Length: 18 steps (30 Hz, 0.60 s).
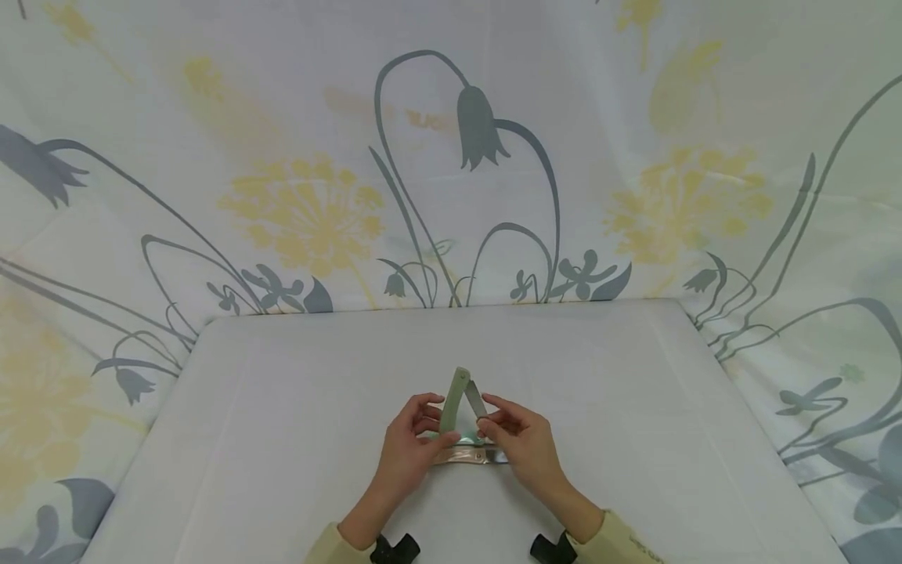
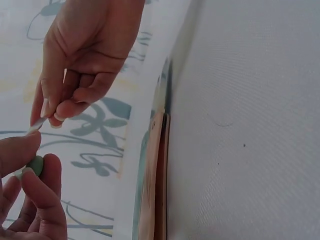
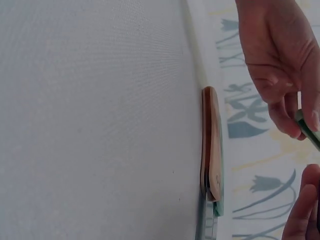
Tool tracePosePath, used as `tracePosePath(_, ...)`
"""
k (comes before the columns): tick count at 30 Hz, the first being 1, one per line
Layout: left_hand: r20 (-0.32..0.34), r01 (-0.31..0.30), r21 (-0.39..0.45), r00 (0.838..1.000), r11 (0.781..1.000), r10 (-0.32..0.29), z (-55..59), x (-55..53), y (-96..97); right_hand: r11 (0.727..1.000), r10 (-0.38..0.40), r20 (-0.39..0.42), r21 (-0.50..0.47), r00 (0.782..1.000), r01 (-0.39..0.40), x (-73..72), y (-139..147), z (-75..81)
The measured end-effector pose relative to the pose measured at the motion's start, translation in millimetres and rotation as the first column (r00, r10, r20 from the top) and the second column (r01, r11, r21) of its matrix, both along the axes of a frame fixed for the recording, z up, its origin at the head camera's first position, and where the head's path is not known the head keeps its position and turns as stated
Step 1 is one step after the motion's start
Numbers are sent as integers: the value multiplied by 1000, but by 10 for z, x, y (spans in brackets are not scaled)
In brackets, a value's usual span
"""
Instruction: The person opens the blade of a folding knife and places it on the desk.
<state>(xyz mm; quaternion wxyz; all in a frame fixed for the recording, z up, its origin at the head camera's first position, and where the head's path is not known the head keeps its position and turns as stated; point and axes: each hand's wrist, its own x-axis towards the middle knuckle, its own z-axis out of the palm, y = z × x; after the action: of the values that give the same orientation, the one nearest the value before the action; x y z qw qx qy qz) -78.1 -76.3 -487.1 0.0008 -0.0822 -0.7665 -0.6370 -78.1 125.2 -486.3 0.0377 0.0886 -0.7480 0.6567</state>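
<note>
A green-handled folding knife is held up over the table, half unfolded, its pivot at the top. My left hand grips the green handle near its lower end. On the other side, my right hand pinches the metal blade between thumb and fingers. Below both hands a second folding knife with a brown handle lies on the table with its blade out. Right behind it shows a teal item, mostly hidden by the brown handle.
The white table reaches back to a cloth printed with grey and yellow flowers, which hangs behind and along both sides. Dark wrist mounts sit at the sleeves.
</note>
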Motion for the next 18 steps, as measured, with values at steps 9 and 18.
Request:
tracePosePath(9, -94, -55, -38, 994, 998, 52, 19, 24, -4, 1000, 20, -38, -17, 999, -20, -16, 38, -51)
tracePosePath(18, -179, -27, -81, 984, 996, 13, 334, 86, -113, 997, 77, -119, -3, 990, -78, -38, 155, -63)
